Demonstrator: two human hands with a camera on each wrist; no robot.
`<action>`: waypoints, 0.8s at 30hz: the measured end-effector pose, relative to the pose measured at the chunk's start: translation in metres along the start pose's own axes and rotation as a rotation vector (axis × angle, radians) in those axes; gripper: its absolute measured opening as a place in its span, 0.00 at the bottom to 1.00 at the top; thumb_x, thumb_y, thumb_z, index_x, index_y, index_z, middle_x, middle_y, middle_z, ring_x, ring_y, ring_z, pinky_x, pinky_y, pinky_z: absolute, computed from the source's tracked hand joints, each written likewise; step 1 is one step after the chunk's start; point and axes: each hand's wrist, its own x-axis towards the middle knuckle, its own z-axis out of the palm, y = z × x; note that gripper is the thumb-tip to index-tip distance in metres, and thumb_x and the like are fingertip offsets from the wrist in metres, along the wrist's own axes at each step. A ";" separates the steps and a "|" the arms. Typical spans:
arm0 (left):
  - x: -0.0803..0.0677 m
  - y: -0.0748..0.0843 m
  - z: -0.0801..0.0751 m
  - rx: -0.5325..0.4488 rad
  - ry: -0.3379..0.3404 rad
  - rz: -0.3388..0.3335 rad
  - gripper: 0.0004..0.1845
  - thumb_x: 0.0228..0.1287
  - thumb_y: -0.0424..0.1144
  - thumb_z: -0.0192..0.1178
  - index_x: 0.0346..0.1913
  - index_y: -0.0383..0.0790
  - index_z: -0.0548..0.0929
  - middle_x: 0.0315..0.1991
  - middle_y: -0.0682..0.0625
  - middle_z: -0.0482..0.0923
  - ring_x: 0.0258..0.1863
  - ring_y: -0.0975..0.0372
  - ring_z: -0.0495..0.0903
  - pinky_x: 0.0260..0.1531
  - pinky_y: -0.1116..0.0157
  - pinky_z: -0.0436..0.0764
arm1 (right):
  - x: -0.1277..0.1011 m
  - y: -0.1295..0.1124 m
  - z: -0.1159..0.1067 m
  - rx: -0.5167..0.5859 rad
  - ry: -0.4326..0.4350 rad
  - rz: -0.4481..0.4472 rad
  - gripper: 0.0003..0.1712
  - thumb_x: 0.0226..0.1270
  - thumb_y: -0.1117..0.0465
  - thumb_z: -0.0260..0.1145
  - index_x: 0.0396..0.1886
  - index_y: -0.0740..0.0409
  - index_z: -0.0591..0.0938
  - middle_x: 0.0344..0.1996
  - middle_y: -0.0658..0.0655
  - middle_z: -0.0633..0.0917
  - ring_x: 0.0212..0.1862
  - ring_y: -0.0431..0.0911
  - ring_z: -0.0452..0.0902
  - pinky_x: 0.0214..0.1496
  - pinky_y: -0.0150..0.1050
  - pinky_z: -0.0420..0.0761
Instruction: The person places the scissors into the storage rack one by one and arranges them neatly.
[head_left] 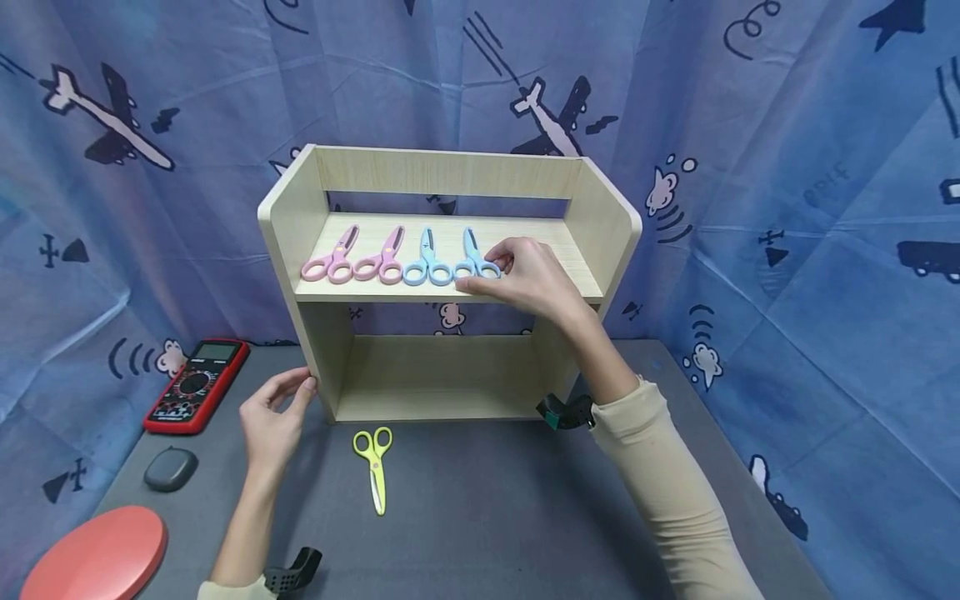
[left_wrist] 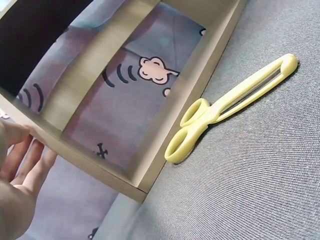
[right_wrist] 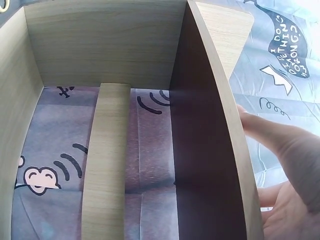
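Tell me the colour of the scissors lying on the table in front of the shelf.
Yellow-green scissors; the left wrist view shows them best.

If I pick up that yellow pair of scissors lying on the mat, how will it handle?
The yellow scissors look small and plastic-handled, so probably light and stiff. They lie flat and closed on the grey mat, so they should not roll, though the low profile may make them fiddly to lift. The blades could swing open if lifted by one loop.

Four scissors (head_left: 401,257) lie side by side on the shelf (head_left: 450,292); another pair (head_left: 374,467) lies before it.
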 end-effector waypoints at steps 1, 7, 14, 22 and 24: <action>0.000 0.000 0.000 0.000 0.001 0.002 0.11 0.73 0.32 0.71 0.55 0.35 0.91 0.50 0.37 0.90 0.40 0.76 0.89 0.42 0.81 0.87 | 0.000 0.000 0.000 0.007 0.001 0.000 0.36 0.58 0.40 0.84 0.54 0.63 0.89 0.40 0.59 0.87 0.42 0.48 0.79 0.43 0.38 0.78; 0.001 -0.001 0.001 -0.019 0.010 0.000 0.11 0.72 0.32 0.72 0.53 0.34 0.92 0.46 0.46 0.91 0.39 0.76 0.89 0.41 0.81 0.87 | -0.007 0.003 -0.003 0.080 0.034 -0.018 0.40 0.59 0.42 0.84 0.62 0.64 0.86 0.52 0.62 0.89 0.51 0.53 0.84 0.55 0.49 0.86; 0.001 -0.002 0.001 -0.027 0.015 0.007 0.11 0.71 0.31 0.73 0.53 0.34 0.92 0.44 0.53 0.91 0.39 0.76 0.89 0.41 0.81 0.87 | -0.029 0.005 -0.003 0.169 0.135 -0.129 0.37 0.60 0.49 0.85 0.64 0.63 0.85 0.53 0.62 0.86 0.50 0.54 0.85 0.55 0.49 0.87; 0.001 -0.002 0.001 -0.013 0.020 0.014 0.10 0.72 0.32 0.73 0.53 0.35 0.92 0.45 0.48 0.91 0.38 0.77 0.89 0.41 0.81 0.87 | -0.066 -0.004 0.006 0.216 0.130 -0.288 0.32 0.59 0.57 0.86 0.61 0.61 0.86 0.48 0.60 0.87 0.46 0.51 0.84 0.51 0.45 0.88; 0.001 -0.002 0.001 -0.016 0.019 0.013 0.10 0.72 0.32 0.72 0.53 0.34 0.92 0.44 0.51 0.91 0.38 0.77 0.89 0.41 0.81 0.87 | -0.073 -0.005 0.013 0.244 0.096 -0.326 0.30 0.59 0.59 0.86 0.60 0.60 0.87 0.49 0.58 0.88 0.46 0.48 0.83 0.49 0.40 0.88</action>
